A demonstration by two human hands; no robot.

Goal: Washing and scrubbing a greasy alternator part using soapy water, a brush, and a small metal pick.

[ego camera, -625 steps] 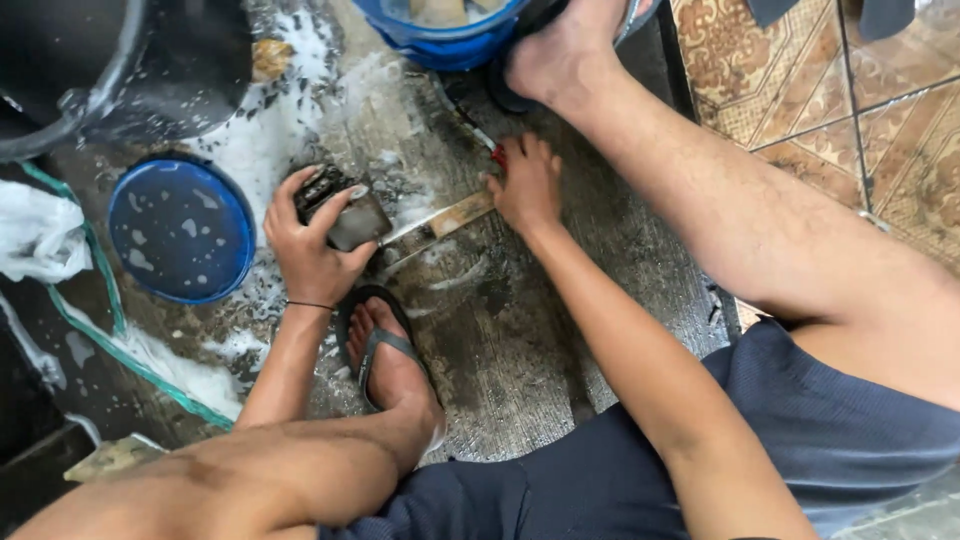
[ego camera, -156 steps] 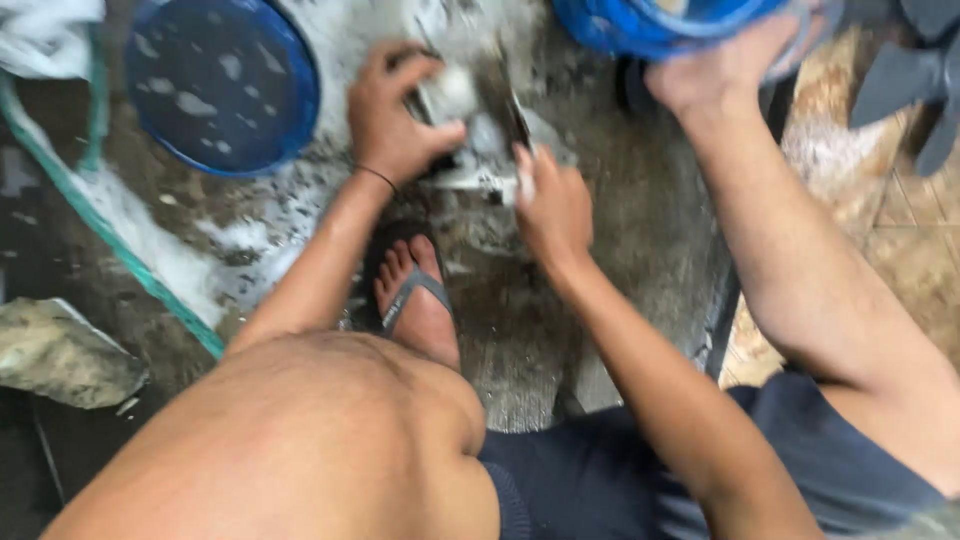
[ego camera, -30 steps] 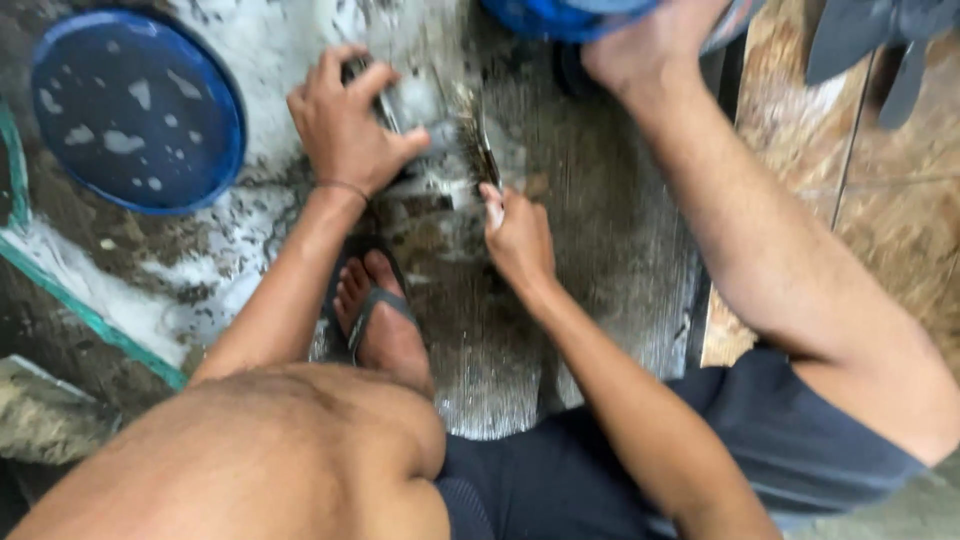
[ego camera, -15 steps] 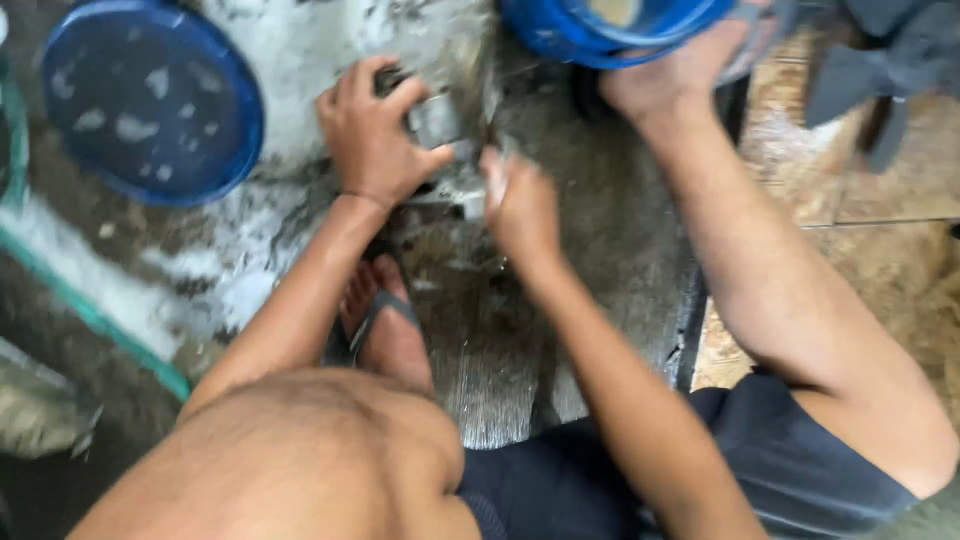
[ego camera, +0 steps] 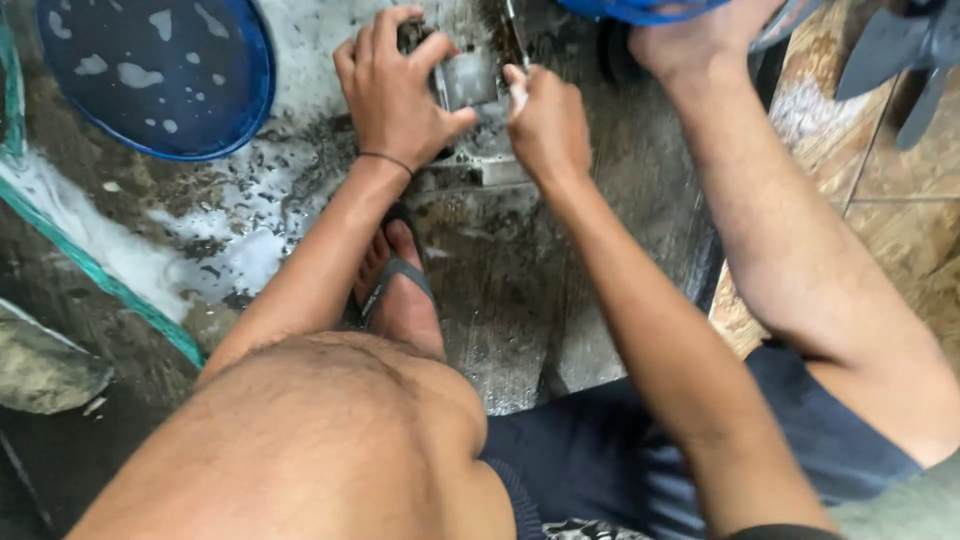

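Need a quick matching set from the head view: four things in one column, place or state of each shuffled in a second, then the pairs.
Things:
1. left hand
2. right hand
3. blue basin
4. sandalled foot

Places or states:
A. top left, flecked with suds
B. gripping the small grey metal part from its left
C. below the hands, on the wet ground
D. closed, at the part's right edge

Pairs: 1-B, 2-D, 3-A, 4-C
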